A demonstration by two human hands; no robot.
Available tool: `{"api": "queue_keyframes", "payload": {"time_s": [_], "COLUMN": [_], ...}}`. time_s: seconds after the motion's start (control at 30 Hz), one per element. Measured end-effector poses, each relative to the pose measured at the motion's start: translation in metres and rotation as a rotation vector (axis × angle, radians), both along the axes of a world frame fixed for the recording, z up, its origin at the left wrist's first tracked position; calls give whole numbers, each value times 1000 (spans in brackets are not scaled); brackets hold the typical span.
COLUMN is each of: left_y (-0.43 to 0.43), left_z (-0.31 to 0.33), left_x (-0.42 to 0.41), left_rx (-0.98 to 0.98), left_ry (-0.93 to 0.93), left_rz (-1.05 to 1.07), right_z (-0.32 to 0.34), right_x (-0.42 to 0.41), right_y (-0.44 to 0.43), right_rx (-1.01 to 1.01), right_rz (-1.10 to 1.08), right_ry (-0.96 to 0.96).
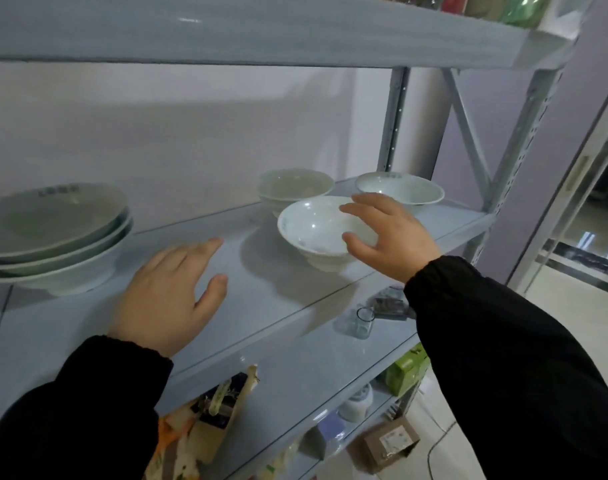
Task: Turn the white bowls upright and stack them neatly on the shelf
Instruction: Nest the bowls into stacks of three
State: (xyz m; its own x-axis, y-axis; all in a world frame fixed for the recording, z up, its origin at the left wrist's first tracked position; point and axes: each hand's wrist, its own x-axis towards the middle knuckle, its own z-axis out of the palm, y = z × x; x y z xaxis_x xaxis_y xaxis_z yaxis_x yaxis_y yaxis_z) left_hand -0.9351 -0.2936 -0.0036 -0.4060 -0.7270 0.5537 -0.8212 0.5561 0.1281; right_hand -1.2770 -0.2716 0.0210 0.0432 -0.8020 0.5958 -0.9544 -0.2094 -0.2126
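Head view, items listed by size. Shelf [288,306]: pale grey board, middle tier of a metal rack, bearing all the crockery. Stack of wide shallow bowls [53,233]: three nested, upright, at the left end, well apart from the work. Left hand [167,292]: fingers spread, palm down over bare shelf, holding nothing; likely a brace or standing by. Right hand [389,237]: fingers spread, curled round the near right rim of the front white bowl [313,233], thumb at the rim edge; whether it presses or only cups cannot be told. That bowl stands upright, mouth slightly toward the viewer, in front of the others, probably next to be lifted. Rear stack [295,188]: two small white bowls nested upright by the wall, the probable destination. Single white bowl [399,192]: upright, at the right end, beyond the fingers. Glass [363,322]: small, on the tier below.
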Motion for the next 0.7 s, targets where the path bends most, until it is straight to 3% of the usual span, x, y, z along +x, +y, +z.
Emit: {"api": "queue_keyframes", "payload": {"time_s": [0.23,0.5,0.7], "left_y": [-24,-52,-53], "left_z": [7,-12,-18], "left_x": [-65,-76,-73], "left_rx": [-33,24,26], "left_ry": [2,-93,-76], "left_rz": [-13,118,184], "right_z": [6,-7,-9], "right_x": [-101,-148,-161], "right_y": [-41,-92,-104], "right_rx": [129,347,375], "right_rz": [-137,-209,-241], "right_ry": [-36,131,251]}}
